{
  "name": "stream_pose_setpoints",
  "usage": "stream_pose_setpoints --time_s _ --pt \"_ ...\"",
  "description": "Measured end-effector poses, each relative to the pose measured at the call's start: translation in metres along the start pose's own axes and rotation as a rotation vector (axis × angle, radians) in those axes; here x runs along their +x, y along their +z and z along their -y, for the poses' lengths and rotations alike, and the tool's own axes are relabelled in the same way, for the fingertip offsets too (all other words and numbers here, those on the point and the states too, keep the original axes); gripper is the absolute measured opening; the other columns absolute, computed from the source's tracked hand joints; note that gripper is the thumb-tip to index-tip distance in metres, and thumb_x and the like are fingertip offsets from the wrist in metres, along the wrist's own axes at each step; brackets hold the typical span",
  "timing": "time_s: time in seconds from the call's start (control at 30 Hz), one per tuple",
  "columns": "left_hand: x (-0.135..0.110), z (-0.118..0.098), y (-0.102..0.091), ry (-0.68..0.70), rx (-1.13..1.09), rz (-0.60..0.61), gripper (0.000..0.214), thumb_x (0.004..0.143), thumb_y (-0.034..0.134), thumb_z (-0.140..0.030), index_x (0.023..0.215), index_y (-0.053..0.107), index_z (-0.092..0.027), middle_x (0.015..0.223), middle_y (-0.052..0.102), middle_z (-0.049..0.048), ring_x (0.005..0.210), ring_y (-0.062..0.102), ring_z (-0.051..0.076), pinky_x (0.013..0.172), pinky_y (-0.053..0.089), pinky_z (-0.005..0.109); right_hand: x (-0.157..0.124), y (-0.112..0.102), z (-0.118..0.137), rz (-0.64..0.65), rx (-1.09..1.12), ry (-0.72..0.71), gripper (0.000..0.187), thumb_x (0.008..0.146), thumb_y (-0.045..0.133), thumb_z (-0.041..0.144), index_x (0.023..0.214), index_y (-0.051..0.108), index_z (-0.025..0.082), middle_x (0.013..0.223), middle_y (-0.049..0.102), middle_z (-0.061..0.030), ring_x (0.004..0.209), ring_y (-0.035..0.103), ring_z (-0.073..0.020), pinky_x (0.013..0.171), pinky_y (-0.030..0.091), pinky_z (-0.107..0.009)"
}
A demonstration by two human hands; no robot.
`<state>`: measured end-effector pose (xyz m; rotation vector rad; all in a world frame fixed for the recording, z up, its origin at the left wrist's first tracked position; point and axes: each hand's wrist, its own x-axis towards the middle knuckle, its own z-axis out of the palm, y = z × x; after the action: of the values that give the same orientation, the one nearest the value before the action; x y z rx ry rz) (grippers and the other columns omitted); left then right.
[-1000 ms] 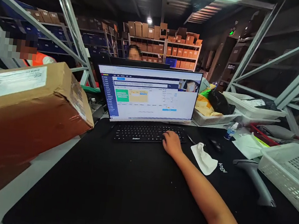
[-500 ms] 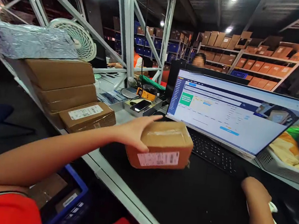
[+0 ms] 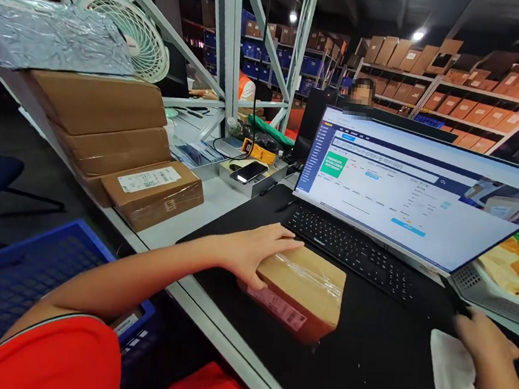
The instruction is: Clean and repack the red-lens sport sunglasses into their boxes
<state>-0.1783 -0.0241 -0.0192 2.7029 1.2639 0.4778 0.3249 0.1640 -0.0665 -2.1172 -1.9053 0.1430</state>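
A taped cardboard box rests on the black desk mat. On its front side is a white label, partly in shade. My left hand grips the box's left end, thumb on the near side and fingers over the top. At the right, my right hand is smeared by motion over the mat. Something dark shows by its fingertips, too blurred to name. Beside that hand lies a flat white item, partly hidden by the wrist. The black keyboard lies just behind the box, below the lit monitor.
Stacked cardboard boxes and a silvery wrapped parcel stand at the left, with a fan behind. A blue crate sits below the table edge. A phone lies on a tray. Two people are farther back.
My left hand has brought the box down and nearer to me, turning it so more of its taped top shows. My right hand has shifted right, and more of the white item is visible.
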Motion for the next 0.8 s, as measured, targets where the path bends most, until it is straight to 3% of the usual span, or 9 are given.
stream_pose_setpoints --time_s 0.1,0.17,0.23,0.3,0.37,0.43,0.57,0.67,0.8 --pt "-0.022 -0.025 0.031 -0.025 0.232 -0.269 0.075 0.072 0.082 -0.04 0.137 0.053 -0.016 0.139 0.053 0.0227 0.125 0.053 0.037 0.103 0.047 0.054 0.001 -0.005 0.024 -0.017 0.156 -0.099 0.02 0.084 0.044 0.036 0.093 0.061 0.031 0.087 0.068 -0.0183 0.086 0.068 -0.0364 0.074 0.049 -0.05" --pt "-0.034 -0.044 0.056 -0.005 0.34 -0.489 0.038 0.086 0.069 -0.022 0.124 0.061 -0.019 0.113 0.069 0.0114 0.105 0.064 0.025 0.095 0.055 0.044 -0.016 -0.01 0.054 -0.008 0.397 -0.26 0.021 0.088 0.045 0.039 0.103 0.059 0.035 0.084 0.066 -0.0137 0.075 0.065 -0.0296 0.07 0.049 -0.045" --pt "-0.041 -0.059 0.08 -0.077 0.387 -0.68 0.034 0.092 0.058 -0.011 0.125 0.061 -0.016 0.108 0.071 0.01 0.105 0.065 0.022 0.096 0.057 0.041 -0.042 -0.014 0.094 0.079 0.589 -0.434 0.028 0.092 0.045 0.046 0.115 0.056 0.034 0.079 0.064 -0.0086 0.068 0.062 -0.026 0.065 0.05 -0.042" --pt "-0.044 -0.069 0.097 -0.135 0.389 -0.772 0.035 0.095 0.05 -0.009 0.127 0.061 -0.016 0.112 0.071 0.01 0.114 0.063 0.022 0.102 0.055 0.042 -0.071 -0.02 0.141 0.19 0.575 -0.615 0.038 0.097 0.04 0.051 0.123 0.056 0.03 0.081 0.066 -0.0068 0.071 0.065 -0.0249 0.064 0.053 -0.039" --pt "-0.044 -0.073 0.109 -0.167 0.374 -0.823 0.036 0.097 0.046 -0.008 0.128 0.063 -0.017 0.117 0.069 0.0105 0.122 0.059 0.023 0.107 0.053 0.043 -0.098 -0.026 0.192 0.246 0.375 -0.834 0.038 0.099 0.042 0.049 0.126 0.062 0.03 0.099 0.073 -0.0077 0.088 0.07 -0.0257 0.075 0.056 -0.038" --pt "-0.044 -0.072 0.115 -0.179 0.352 -0.863 0.037 0.096 0.045 -0.007 0.127 0.064 -0.016 0.117 0.067 0.0116 0.125 0.058 0.023 0.108 0.052 0.044 -0.12 -0.031 0.241 0.205 0.12 -1.031 0.034 0.1 0.045 0.042 0.124 0.067 0.032 0.112 0.074 -0.006 0.097 0.071 -0.0259 0.08 0.056 -0.037" --pt "-0.044 -0.069 0.122 -0.172 0.33 -0.897 0.038 0.095 0.048 -0.006 0.128 0.063 -0.014 0.115 0.065 0.0125 0.124 0.059 0.024 0.109 0.052 0.046 -0.147 -0.035 0.316 0.134 -0.293 -1.208 0.034 0.098 0.051 0.028 0.127 0.067 0.033 0.093 0.077 -0.006 0.073 0.074 -0.0219 0.057 0.048 -0.026" --pt "-0.046 -0.067 0.123 -0.162 0.345 -0.887 0.04 0.094 0.047 -0.005 0.13 0.062 -0.014 0.114 0.065 0.0131 0.123 0.06 0.025 0.107 0.053 0.046 -0.154 -0.036 0.339 0.098 -0.425 -1.243 0.029 0.094 0.057 0.023 0.119 0.071 0.028 0.079 0.075 -0.0072 0.062 0.071 -0.0207 0.05 0.04 -0.025" --pt "-0.047 -0.066 0.118 -0.154 0.352 -0.887 0.035 0.094 0.052 -0.008 0.125 0.065 -0.015 0.112 0.068 0.0106 0.118 0.062 0.023 0.108 0.053 0.042 -0.152 -0.045 0.328 0.116 -0.496 -1.281 0.023 0.088 0.059 0.016 0.102 0.075 0.025 0.072 0.074 -0.0079 0.062 0.071 -0.0243 0.05 0.038 -0.027"
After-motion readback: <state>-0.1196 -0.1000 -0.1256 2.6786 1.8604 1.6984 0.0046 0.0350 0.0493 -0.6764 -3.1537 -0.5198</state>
